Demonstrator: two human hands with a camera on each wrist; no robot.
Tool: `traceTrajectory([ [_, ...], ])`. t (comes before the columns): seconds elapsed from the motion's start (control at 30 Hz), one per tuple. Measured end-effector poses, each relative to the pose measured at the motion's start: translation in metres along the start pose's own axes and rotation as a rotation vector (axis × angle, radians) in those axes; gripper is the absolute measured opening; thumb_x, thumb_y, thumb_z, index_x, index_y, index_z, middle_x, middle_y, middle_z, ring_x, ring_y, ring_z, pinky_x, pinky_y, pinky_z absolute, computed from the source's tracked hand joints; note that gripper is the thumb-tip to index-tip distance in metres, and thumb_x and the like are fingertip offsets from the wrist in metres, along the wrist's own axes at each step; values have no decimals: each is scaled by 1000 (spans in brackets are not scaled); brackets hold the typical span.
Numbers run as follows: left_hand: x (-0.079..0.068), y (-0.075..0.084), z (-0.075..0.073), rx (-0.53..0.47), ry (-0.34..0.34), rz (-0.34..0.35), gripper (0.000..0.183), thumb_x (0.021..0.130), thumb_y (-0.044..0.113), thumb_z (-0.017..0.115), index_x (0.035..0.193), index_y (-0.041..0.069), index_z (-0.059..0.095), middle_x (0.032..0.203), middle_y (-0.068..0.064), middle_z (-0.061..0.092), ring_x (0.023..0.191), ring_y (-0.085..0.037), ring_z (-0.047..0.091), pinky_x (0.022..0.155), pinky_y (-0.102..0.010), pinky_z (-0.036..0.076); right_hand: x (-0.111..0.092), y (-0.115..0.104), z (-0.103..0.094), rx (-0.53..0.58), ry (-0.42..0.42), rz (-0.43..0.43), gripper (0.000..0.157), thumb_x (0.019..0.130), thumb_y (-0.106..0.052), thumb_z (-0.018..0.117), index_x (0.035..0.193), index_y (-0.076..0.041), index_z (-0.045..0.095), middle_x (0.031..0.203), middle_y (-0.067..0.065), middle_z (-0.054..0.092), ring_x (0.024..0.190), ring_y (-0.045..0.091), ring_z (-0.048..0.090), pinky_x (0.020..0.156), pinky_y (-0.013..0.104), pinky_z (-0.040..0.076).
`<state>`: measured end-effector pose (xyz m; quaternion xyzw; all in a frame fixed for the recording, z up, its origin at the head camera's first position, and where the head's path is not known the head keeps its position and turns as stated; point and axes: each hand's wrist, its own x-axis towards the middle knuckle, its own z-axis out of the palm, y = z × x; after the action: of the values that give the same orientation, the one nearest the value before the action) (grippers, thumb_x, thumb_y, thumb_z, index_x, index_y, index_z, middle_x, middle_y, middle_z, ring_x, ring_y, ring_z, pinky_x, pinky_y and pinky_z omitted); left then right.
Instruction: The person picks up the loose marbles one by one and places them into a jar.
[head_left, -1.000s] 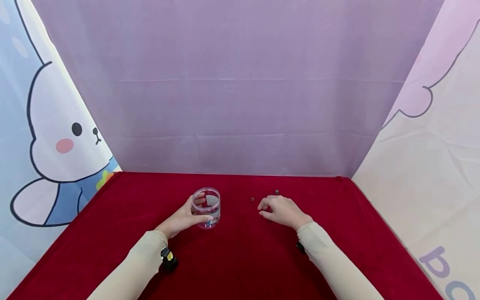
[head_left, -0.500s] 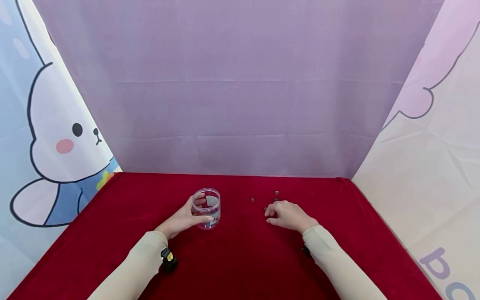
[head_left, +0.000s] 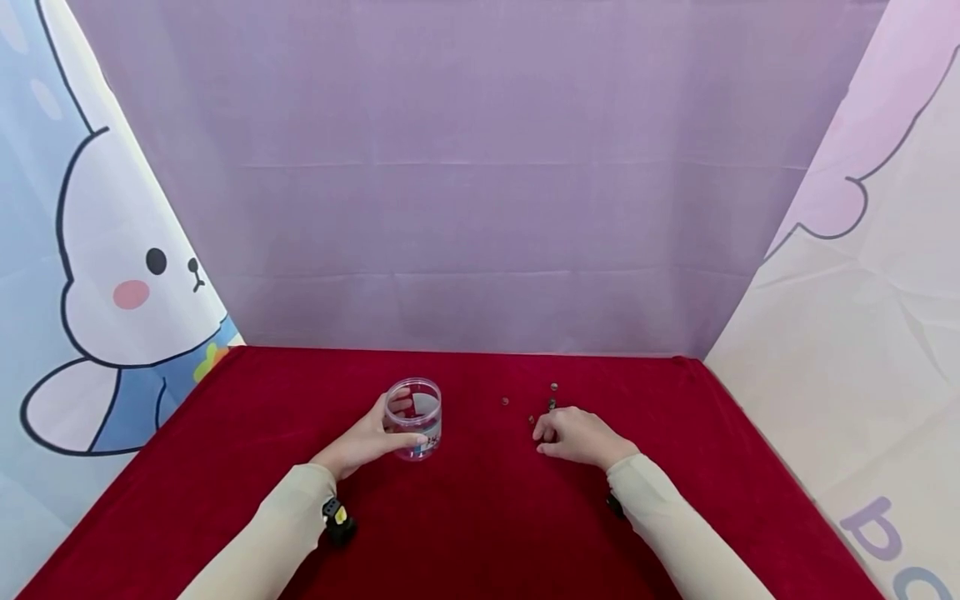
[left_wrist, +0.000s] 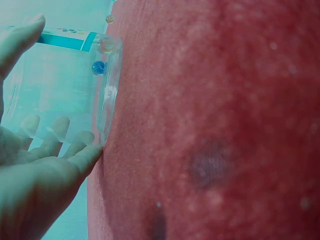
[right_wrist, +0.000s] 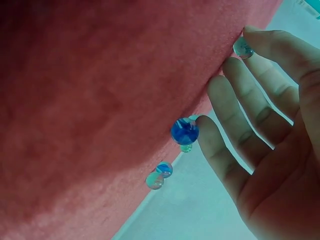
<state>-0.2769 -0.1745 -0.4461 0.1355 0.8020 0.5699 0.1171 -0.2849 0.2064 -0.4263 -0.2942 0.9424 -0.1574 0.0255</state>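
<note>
My left hand (head_left: 371, 437) grips a clear plastic jar (head_left: 414, 421), upright on the red cloth, thumb on the near side and fingers round the far side. A blue marble (left_wrist: 98, 67) lies at the jar's bottom in the left wrist view. My right hand (head_left: 581, 437) is low over the cloth, right of the jar, fingertips down. In the right wrist view its thumb and forefinger pinch a clear marble (right_wrist: 243, 47). Beside the little finger sits a dark blue marble (right_wrist: 184, 131), with several more marbles (right_wrist: 155, 180) beyond it.
Red cloth (head_left: 465, 517) covers the table. Loose marbles lie past the right hand: one farthest back (head_left: 553, 387) and one farther left (head_left: 505, 401), between the hands. A purple curtain (head_left: 480, 208) hangs behind, and printed panels (head_left: 847, 333) stand at both sides.
The right hand has moved slightly right and nearer the body, uncovering marbles behind it, then settled low on the cloth. The left hand and jar have stayed in place.
</note>
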Motion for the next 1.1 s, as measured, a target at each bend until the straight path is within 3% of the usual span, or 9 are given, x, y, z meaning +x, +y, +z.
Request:
traceTrajectory([
  [1.1, 0, 0, 0, 5, 0, 4, 94, 85, 33, 82, 155, 17, 20, 157, -12, 30, 138, -36, 33, 105, -55, 42, 1, -2, -4, 25, -9, -19, 13, 90, -12, 76, 102, -14, 74, 96, -5, 68, 87, 14, 63, 74, 29, 54],
])
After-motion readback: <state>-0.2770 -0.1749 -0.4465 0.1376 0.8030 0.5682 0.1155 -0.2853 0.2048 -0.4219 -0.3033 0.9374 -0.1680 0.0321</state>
